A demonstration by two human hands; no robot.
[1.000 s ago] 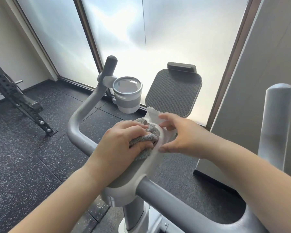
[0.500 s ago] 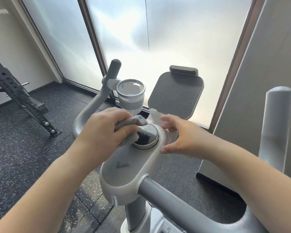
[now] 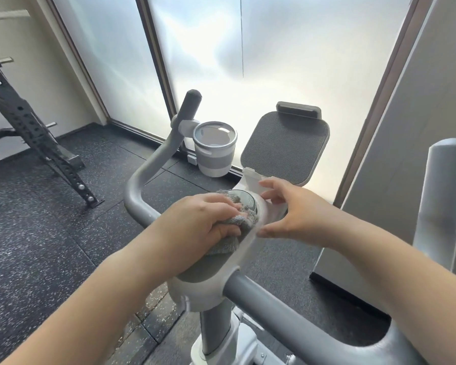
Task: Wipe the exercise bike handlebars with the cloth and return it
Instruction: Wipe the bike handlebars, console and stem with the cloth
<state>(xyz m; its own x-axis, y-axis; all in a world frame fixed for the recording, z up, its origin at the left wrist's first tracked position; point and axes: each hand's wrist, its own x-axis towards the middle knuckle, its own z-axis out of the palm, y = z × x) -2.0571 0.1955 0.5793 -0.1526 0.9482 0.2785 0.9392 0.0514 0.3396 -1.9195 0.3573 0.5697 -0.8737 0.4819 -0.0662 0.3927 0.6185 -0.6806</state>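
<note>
Grey terry cloth [image 3: 231,233] is bunched under the left hand [image 3: 200,222], whose fingers [image 3: 228,208] are curled down over it, clenching it against the top of the bike's white console [image 3: 203,288], right at the near edge of the round dial [image 3: 244,202]. The right hand [image 3: 290,214] carries nothing: its fingers are spread and loosely released, their tips touching the console's far side by the base of the tablet holder [image 3: 284,148], apparently steadying it. A cup holder [image 3: 214,151] hangs off the left handlebar [image 3: 153,167], and the right handlebar [image 3: 287,320] runs down toward the bottom corner; neither bar is under the cloth at this moment. The step in hand looks like wiping the centre piece between the bars, so the task seems only partly done, with the grips themselves probably still to be covered and the cloth not yet returned. To do this well, the palm should press flat so the whole pad of cloth meets the surface, not just a ridge of it, and strokes should overlap around the dial's rim where grime collects. Going on to the bars, wrapping the cloth around the tube and sliding along its length would reach the underside, which a top-only wipe misses. Steadying with the free hand keeps the console from twisting.
</note>
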